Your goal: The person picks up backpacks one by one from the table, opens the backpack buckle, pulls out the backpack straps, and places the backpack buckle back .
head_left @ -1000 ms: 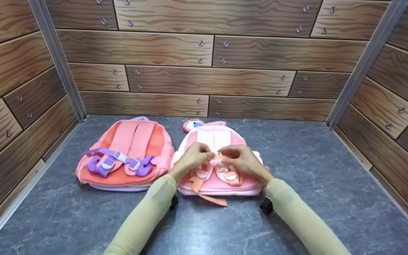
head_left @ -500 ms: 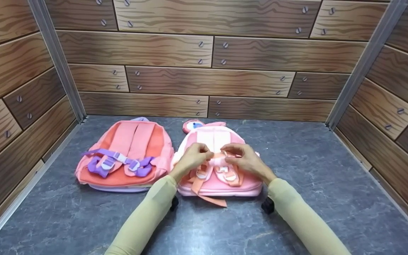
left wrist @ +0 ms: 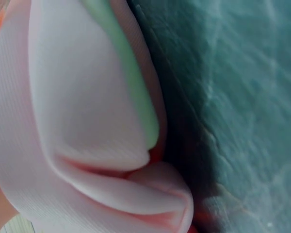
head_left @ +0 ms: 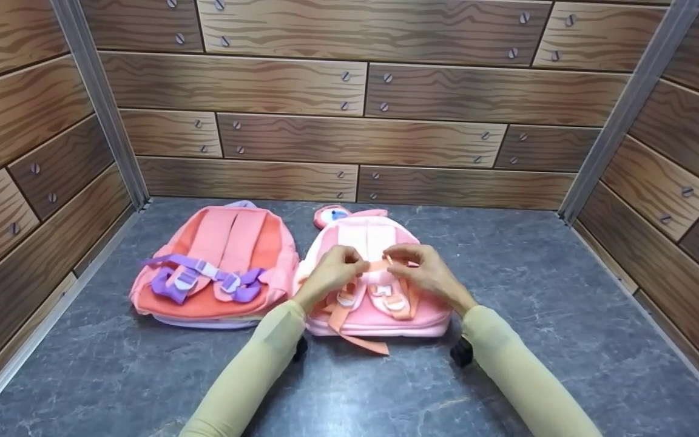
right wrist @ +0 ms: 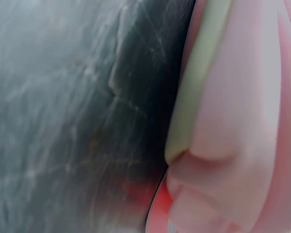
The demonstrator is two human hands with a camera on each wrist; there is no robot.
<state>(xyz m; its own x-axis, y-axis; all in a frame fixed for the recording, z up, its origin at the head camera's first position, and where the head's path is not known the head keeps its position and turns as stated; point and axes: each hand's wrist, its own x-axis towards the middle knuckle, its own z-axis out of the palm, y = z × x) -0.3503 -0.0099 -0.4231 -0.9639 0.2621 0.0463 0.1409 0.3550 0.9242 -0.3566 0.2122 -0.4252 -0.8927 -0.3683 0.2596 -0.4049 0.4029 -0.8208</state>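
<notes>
A pink and white backpack [head_left: 380, 325] lies with its shoulder straps facing up in the head view. Across its middle, an orange webbing strap [head_left: 378, 265] runs between my hands. My left hand [head_left: 334, 270] pinches the strap's left part between thumb and fingers. On the other side, my right hand [head_left: 425, 270] pinches the strap's right part, where a small orange piece shows at the fingertips; its kind is too small to tell. Lower down lie white buckles [head_left: 395, 303] and a loose orange strap end [head_left: 361, 345]. Both wrist views show only the backpack's side [left wrist: 87, 97] and the tabletop.
To the left lies a coral-pink backpack [head_left: 228, 230] with purple straps [head_left: 170, 290] and a white buckle [head_left: 206, 269], close against the first. A plush piece with an eye [head_left: 332, 214] sticks out behind the pink one. Wood-patterned walls [head_left: 349, 139] enclose the grey tabletop [head_left: 537, 273].
My right hand has shifted slightly to the right, so more of the orange strap shows between my hands. My left hand stays nearly in place. Both backpacks lie where they were.
</notes>
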